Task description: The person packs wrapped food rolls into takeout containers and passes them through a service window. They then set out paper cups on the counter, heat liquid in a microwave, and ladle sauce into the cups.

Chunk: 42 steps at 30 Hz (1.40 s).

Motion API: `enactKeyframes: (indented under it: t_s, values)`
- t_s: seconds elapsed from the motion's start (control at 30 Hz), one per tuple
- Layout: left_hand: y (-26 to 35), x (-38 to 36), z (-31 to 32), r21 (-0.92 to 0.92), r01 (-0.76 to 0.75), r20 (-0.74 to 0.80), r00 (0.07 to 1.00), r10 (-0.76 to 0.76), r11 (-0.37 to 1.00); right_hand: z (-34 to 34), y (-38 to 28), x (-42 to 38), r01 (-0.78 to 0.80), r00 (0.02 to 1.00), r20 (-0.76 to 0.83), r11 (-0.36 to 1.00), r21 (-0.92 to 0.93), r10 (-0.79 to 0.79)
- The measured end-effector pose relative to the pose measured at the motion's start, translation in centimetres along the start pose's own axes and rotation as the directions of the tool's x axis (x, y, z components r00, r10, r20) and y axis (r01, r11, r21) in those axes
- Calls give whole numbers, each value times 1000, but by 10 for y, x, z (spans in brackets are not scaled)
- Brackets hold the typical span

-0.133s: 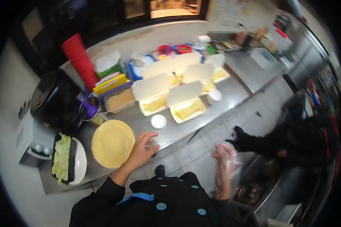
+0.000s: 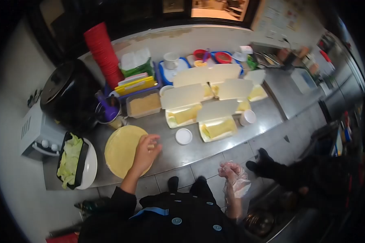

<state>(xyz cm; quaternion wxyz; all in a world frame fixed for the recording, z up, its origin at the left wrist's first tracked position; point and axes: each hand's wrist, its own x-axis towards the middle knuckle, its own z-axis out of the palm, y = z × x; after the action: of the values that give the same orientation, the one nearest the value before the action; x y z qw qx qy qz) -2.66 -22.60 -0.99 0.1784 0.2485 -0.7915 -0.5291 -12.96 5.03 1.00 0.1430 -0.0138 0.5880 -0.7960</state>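
Bare, with fingers loosely bent and the thumb a little apart, my left hand hovers over the right part of a round yellow pancake on the metal counter. It holds nothing visible. A clear plastic glove covers my right hand, whose fingers are curled together in front of the counter, over the floor; nothing shows in them. Right of my left hand lies a round white lid. Beyond it are open boxes with yellow rolls and a white cup.
At the left are a tray of lettuce, a white plate and a black cooker. A brown-filled container, purple-handled utensil and red cup stack stand behind. Another person in dark clothes is at the right.
The view has shifted, so the counter items appear farther right. My left hand now overlaps the pancake more, and its fingers are more bent. My right hand stays curled.
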Motion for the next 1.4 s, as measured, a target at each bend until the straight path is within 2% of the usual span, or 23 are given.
enactKeyframes:
  t_s: [0.1,0.17,0.23,0.3,0.33,0.4,0.43,0.47,0.5,0.57,0.6,0.67,0.73,0.8,0.83,0.9,0.93,1.03,1.1,1.23,1.3,1.33,1.4]
  values:
    - [-31,51,-10,73,-9,-294,955,30,997,14,13,37,-82,989,108,976,-200,105]
    - [-52,87,-15,379,-3,-338,930,142,925,14,20,60,-54,961,260,988,-146,91]
    - [-72,127,-11,628,-134,-272,885,377,767,15,24,81,-69,917,378,986,-154,123]
    - [-73,164,2,758,-141,-161,906,392,637,23,22,100,-49,832,542,990,-134,115]
    - [-70,175,8,764,-126,-173,905,389,633,26,19,110,-32,768,624,982,-186,144]
    - [-60,188,20,848,-17,-88,981,172,530,39,23,121,1,742,659,982,-187,125]
    - [-57,193,24,848,-3,-98,982,162,530,45,24,125,36,726,680,981,-189,105]
    - [-49,197,25,857,59,-94,995,42,512,51,20,132,130,674,721,936,-328,159]
    - [-47,202,24,866,116,-90,993,-77,486,61,13,135,126,668,726,936,-329,165]
    - [-48,207,23,879,81,-33,994,-109,470,83,4,131,447,605,790,778,-442,101]
    - [-50,210,21,888,33,29,992,-127,458,94,12,133,446,605,790,779,-441,101]
    - [-56,212,16,883,0,63,991,-120,469,118,45,135,829,422,906,397,-393,16]
    - [-61,212,12,874,-39,104,989,-107,485,140,97,139,881,410,909,290,-373,-79]
    - [-62,211,7,824,-160,166,985,38,543,165,134,153,919,305,903,344,-195,-302]
    - [-58,213,6,823,-168,174,984,42,543,174,148,161,918,310,901,341,-201,-304]
    - [-44,217,3,846,-120,262,942,-209,519,189,172,171,846,387,800,521,-111,-458]
    - [-38,217,-3,846,-126,268,940,-209,519,188,180,176,845,392,798,521,-116,-458]
    - [-24,223,-23,810,-190,342,922,-184,554,180,180,185,818,445,868,494,-295,-220]
    - [-27,230,-48,685,-208,347,936,-61,698,188,144,175,948,317,947,-57,-314,45]
    - [-34,242,-75,558,-221,349,937,16,800,234,142,180,973,230,964,49,-225,-136]
    - [-38,247,-76,550,-271,373,926,58,790,273,160,198,969,161,977,-167,-183,-137]
    - [-36,246,-77,551,-273,369,927,63,788,284,176,211,969,156,978,-172,-179,-140]
    - [-34,244,-77,556,-288,334,937,108,780,305,200,228,921,386,921,74,-382,-52]
